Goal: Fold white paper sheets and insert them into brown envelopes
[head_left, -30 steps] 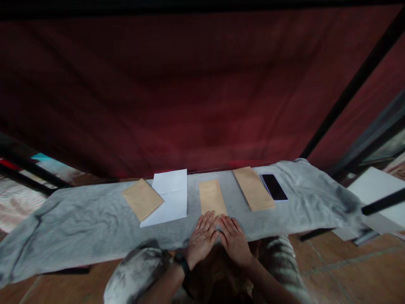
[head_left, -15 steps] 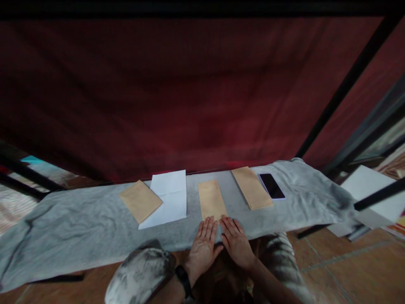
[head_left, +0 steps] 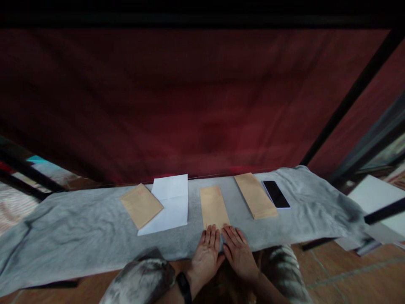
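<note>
Well out to the left of your left hand (head_left: pixel 206 254), the grey cloth (head_left: pixel 85 228) lies in loose wrinkles. Closer in, and farther from you than that hand, a left brown envelope (head_left: pixel 141 205) sits turned at an angle, its right-hand corner lying over a white sheet (head_left: pixel 173 207) with a crease across it. That sheet's right edge stops short of your fingers. Just behind the same hand, your wrist wears a dark band (head_left: pixel 184 287). Both your hands are spread flat with straight fingers, neither closed around anything, thumbs just beside each other. Right ahead of them is the middle brown envelope (head_left: pixel 215 204), flat on the cloth, its near end under your fingertips. Your right hand (head_left: pixel 239 254) presses at the right of that end. Beyond it and to its right, a right brown envelope (head_left: pixel 256 196) lies slanted, apart from your fingers. Next along, just beside that one, is a phone (head_left: pixel 276 194), face up with a dark screen. Farthest right, well away from your right hand, is a white panel (head_left: pixel 381 200).
</note>
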Demonstrator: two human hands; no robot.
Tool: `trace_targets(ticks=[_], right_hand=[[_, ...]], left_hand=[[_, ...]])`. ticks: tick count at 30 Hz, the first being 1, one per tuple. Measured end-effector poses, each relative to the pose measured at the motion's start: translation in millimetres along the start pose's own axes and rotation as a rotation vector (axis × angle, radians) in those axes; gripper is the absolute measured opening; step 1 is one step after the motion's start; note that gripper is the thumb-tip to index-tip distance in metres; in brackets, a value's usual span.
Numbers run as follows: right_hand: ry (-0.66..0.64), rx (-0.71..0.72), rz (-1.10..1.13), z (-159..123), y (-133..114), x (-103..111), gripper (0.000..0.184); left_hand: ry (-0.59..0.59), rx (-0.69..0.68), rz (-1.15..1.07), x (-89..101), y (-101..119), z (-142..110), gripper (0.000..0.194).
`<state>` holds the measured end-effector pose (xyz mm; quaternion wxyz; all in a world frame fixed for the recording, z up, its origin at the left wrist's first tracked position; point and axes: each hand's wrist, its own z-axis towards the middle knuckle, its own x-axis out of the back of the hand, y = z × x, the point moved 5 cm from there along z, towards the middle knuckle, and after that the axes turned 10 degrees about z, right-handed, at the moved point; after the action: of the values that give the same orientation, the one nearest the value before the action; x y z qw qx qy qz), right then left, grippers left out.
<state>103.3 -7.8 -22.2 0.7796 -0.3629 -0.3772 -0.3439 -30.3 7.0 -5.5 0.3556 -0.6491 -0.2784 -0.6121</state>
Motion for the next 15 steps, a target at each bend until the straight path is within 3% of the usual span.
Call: trace_targets(ticks=[9, 15], right_hand=[[-0.070, -0.009, -0.028, -1.6, 3.7, -1.9, 0.055], [-0.061, 0.000, -0.015, -0.8, 2.0, -1.2, 0.051]], left_hand=[[0.068, -0.018, -0.098, 19.3, -20.6, 27.7, 0.043], [0.164, -0.052, -0.081, -2.0, -29.2, 33.1, 0.049]])
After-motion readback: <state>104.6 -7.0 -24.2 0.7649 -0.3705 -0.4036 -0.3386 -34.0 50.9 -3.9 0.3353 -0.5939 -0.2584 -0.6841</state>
